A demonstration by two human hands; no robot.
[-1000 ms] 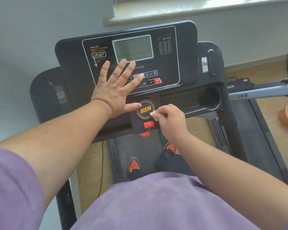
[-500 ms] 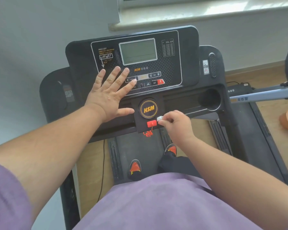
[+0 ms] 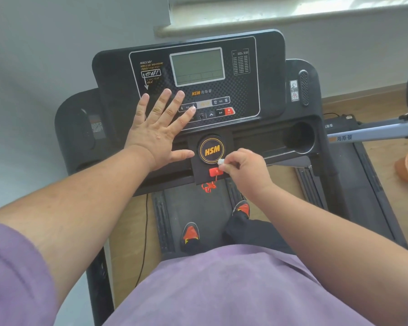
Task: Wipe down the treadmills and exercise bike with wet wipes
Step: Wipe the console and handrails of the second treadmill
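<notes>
The person stood on the treadmill (image 3: 299, 107) and looked down at its black panel. The left hand (image 3: 159, 132) lay flat on the panel, fingers straight and spread, with the fingertips (image 3: 190, 110) on the row of buttons. It held nothing. It looked like it was just leaning there to keep steady.

The right hand (image 3: 244, 167) had its fingers curled and pinched a small white wet wipe (image 3: 220, 161). Only a tiny bit of the wipe stuck out, so it was hard to tell how big it was or how it was folded. That bit sat right at the lower right edge of the round HSM badge (image 3: 212, 149), just above the red safety key (image 3: 214, 171).

The step in hand seemed to be cleaning the little middle part of the panel, around the badge and the red key. The big screen (image 3: 196, 66) and the cup holder (image 3: 298, 137) were well apart from the wipe.

The next move would likely need small, careful rubs around the badge edge and the key. The key looked easy to knock out, so a soft touch would be best. After that, the wipe would need to go on to the wider parts of the panel.
</notes>
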